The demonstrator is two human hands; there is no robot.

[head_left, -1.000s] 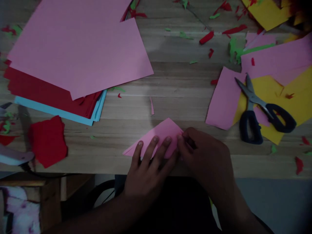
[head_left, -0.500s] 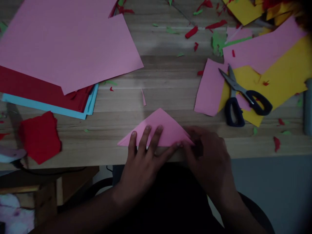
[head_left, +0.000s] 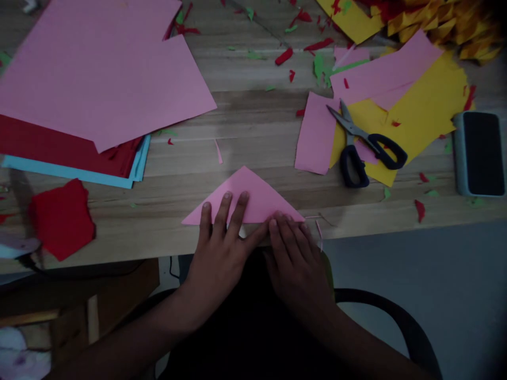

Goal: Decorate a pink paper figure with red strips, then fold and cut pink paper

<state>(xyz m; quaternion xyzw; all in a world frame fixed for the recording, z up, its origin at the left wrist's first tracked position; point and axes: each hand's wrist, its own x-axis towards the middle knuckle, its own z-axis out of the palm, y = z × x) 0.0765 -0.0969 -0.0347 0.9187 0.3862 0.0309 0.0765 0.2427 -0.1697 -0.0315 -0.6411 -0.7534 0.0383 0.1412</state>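
A pink sheet of paper (head_left: 259, 192), folded into a triangle, lies at the table's front edge with its long side toward me. My left hand (head_left: 217, 253) rests on its left half, fingers spread and pressing the paper flat. On the right part of the long folded side lies my right hand (head_left: 299, 258), fingers stretched out side by side. Its fingertips touch the left thumb. Dark-handled scissors (head_left: 366, 142) lie half open to the right, on pink and yellow paper pieces.
Large pink sheets (head_left: 106, 74) cover red and light blue paper (head_left: 71, 171) at the left. A red paper piece (head_left: 63, 219) lies below them. A phone (head_left: 480, 153) is at the right. Folded yellow pieces (head_left: 447, 24) fill the far right corner, and red and green scraps are scattered around.
My right hand has gone from gripping the triangle's right corner to lying flat along its lower edge. The left hand keeps its place on the paper. The view has shifted right, showing the phone.
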